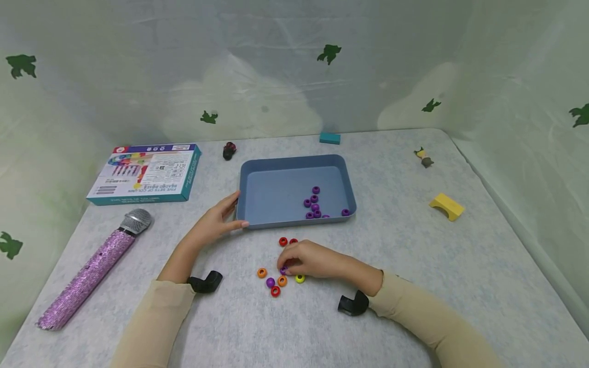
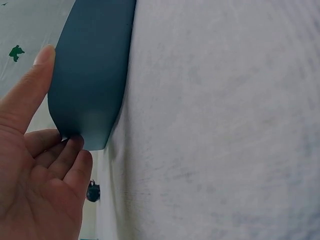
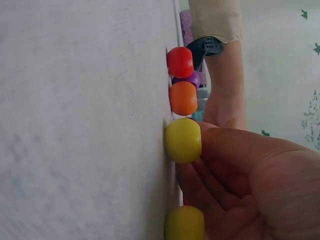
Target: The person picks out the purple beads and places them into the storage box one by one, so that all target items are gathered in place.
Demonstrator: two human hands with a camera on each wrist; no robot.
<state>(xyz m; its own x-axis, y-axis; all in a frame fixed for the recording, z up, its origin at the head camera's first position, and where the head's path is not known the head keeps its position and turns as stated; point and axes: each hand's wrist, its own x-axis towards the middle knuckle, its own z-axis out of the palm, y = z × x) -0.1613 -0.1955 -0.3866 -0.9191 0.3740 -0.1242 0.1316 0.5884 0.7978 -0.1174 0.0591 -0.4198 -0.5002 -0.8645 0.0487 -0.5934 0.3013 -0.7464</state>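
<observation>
A blue-grey tray (image 1: 276, 191) lies in the middle of the table, with several purple beads (image 1: 315, 207) in its right half. My left hand (image 1: 213, 223) holds the tray's near-left corner; in the left wrist view its thumb (image 2: 44, 62) lies along the rim and its bent fingers touch the end wall. In front of the tray, my right hand (image 1: 313, 259) pinches a purple bead (image 1: 283, 270) at the tabletop. Around it lie red beads (image 1: 282, 242), orange beads (image 1: 262, 273), another purple bead (image 1: 270, 282) and yellow beads (image 3: 183, 140). My right fingers partly cover one red bead.
A bead-set box (image 1: 142, 174) and a sequined pink microphone (image 1: 92, 276) lie on the left. Behind the tray are a small dark figure (image 1: 229, 151) and a teal block (image 1: 330, 138). On the right are a yellow arch block (image 1: 447, 206) and a small figurine (image 1: 424, 157).
</observation>
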